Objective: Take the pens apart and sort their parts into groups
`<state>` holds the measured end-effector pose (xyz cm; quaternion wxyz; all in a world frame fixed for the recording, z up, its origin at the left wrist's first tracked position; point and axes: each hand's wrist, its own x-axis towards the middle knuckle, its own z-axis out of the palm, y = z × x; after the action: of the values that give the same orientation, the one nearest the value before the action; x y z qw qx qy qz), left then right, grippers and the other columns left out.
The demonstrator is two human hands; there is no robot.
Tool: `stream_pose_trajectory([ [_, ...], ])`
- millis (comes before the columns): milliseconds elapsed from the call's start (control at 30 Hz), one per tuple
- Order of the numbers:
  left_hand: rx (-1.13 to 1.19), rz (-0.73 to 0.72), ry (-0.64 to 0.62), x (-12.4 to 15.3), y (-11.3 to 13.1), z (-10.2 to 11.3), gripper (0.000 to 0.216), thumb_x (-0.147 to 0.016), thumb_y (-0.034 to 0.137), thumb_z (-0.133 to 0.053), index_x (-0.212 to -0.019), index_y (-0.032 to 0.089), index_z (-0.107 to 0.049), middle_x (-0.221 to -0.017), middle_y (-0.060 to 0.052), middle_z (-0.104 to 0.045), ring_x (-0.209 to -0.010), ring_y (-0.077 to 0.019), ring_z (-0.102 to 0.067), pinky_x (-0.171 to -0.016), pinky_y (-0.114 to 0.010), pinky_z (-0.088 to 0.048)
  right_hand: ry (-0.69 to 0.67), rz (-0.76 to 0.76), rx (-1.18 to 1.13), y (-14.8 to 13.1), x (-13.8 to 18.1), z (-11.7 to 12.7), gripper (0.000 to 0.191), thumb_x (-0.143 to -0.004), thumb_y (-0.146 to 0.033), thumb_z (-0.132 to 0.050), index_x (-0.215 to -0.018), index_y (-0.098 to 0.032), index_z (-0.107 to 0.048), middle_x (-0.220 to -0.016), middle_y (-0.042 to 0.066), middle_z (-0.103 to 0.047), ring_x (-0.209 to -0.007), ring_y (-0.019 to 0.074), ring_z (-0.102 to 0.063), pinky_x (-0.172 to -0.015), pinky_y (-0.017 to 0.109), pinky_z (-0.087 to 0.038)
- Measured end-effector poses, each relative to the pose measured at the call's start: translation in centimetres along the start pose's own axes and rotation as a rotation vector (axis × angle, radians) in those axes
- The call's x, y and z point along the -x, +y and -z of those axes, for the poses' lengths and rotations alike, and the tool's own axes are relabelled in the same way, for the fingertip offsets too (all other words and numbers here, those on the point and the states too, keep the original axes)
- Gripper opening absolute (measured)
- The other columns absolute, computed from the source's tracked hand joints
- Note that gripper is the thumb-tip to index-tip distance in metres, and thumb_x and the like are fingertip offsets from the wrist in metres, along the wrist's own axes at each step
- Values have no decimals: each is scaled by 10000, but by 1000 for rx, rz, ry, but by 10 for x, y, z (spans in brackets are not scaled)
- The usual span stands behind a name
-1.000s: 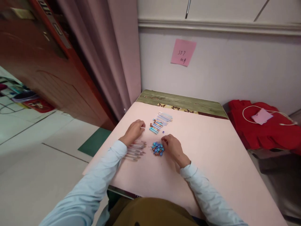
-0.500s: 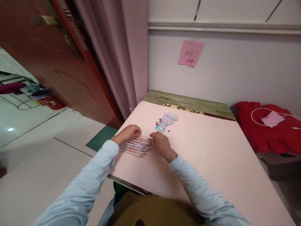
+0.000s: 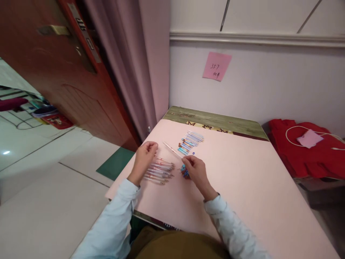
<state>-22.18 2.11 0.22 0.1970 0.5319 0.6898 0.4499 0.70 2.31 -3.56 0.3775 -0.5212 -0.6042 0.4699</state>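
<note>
My right hand (image 3: pixel 196 167) is closed, pinching one end of a slim white pen (image 3: pixel 172 149) with reddish marks. The pen slants up and left, above the tabletop. My left hand (image 3: pixel 147 156) has its fingertips pressed together just left of the pen's far end, apart from it; whether something small is in them cannot be made out. Below the hands lies a row of similar pale pens (image 3: pixel 160 172), partly covered by my left hand. Under my right hand sits a small heap of blue and brown pieces (image 3: pixel 184 172), partly hidden.
Farther back on the pink-covered table (image 3: pixel 237 180) lie a group of blue and pale pens (image 3: pixel 190 141) and a tiny dark-blue piece (image 3: pixel 193 153). A red cloth (image 3: pixel 293 158) with a white cable is at the right. A pink curtain (image 3: pixel 134 64) and wooden door (image 3: pixel 81 90) border the left.
My right hand has moved right and a little down, and a pen now shows raised in its fingers. My left hand has shifted slightly left. The blue and brown heap has come into view.
</note>
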Motion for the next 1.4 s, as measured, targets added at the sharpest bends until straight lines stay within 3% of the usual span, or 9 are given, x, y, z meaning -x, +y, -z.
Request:
stream_pose_trajectory([
  [133, 719, 319, -199, 35, 30, -39, 431, -804, 512, -660, -1043, 153, -674, -982, -119, -725, -834, -202, -665, -775, -334, -509, -1, -192, -531, -3, 23, 2, 393, -766, -551, -703, -846, -167, -687, -597, -23, -556, -491, 102, -458, -484, 244, -349],
  [233, 917, 378, -338, 56, 52, -59, 408, -774, 445, -736, -1045, 144, -693, -981, -119, -732, -851, -191, -676, -819, -328, -510, -62, -199, -686, -4, 40, 4, 398, -748, -535, -745, -816, -146, -695, -659, -7, -580, -519, 72, -439, -491, 222, -314],
  [433, 910, 457, -492, 73, 79, -67, 316, -706, 347, -814, -915, 127, -726, -829, -89, -731, -639, -154, -634, -624, -283, -486, -256, -260, -757, -6, 61, 23, 456, -803, -591, -689, -895, -144, -685, -700, 15, -611, -549, 83, -504, -515, 216, -357],
  [567, 928, 443, -528, 75, 88, -75, 355, -715, 375, -808, -938, 107, -738, -834, -109, -734, -553, -110, -560, -573, -266, -445, -222, -229, -838, -8, 62, 33, 449, -811, -588, -688, -864, -143, -670, -571, -53, -465, -464, 47, -327, -433, 191, -211],
  [667, 1015, 427, -616, 72, 91, -80, 443, -769, 410, -763, -1111, 131, -718, -973, -150, -742, -605, -127, -598, -617, -280, -457, -275, -298, -1002, -11, 63, 40, 423, -814, -561, -697, -849, -141, -653, -553, -80, -380, -453, 33, -225, -428, 179, -155],
  [767, 1081, 451, -685, 68, 91, -85, 403, -760, 397, -775, -1072, 146, -728, -1004, -153, -740, -738, -184, -666, -665, -290, -480, -383, -406, -1129, -15, 64, 50, 367, -824, -503, -705, -841, -141, -643, -537, -100, -300, -440, 31, -164, -420, 167, -152],
  [1000, 1141, 477, -649, 57, 93, -97, 309, -766, 412, -769, -927, 151, -734, -893, -108, -742, -841, -217, -690, -825, -342, -517, -561, -451, -1293, -24, 49, 67, 287, -861, -403, -702, -945, -130, -667, -527, -115, -245, -425, 33, -97, -389, 141, -163],
  [1233, 1157, 448, -730, 39, 97, -85, 332, -739, 387, -798, -953, 137, -753, -918, -122, -745, -871, -226, -691, -829, -331, -513, -654, -451, -1366, -25, 24, 52, 253, -870, -382, -702, -832, -179, -554, -503, -133, -180, -392, 27, -30, -365, 135, -99],
  [1400, 1128, 464, -635, 24, 90, -91, 309, -704, 423, -820, -781, 134, -743, -813, -109, -749, -719, -190, -681, -761, -313, -515, -660, -502, -1304, -30, 8, 47, 361, -825, -437, -742, -771, -191, -483, -499, -132, -212, -400, 31, -76, -374, 147, -140],
])
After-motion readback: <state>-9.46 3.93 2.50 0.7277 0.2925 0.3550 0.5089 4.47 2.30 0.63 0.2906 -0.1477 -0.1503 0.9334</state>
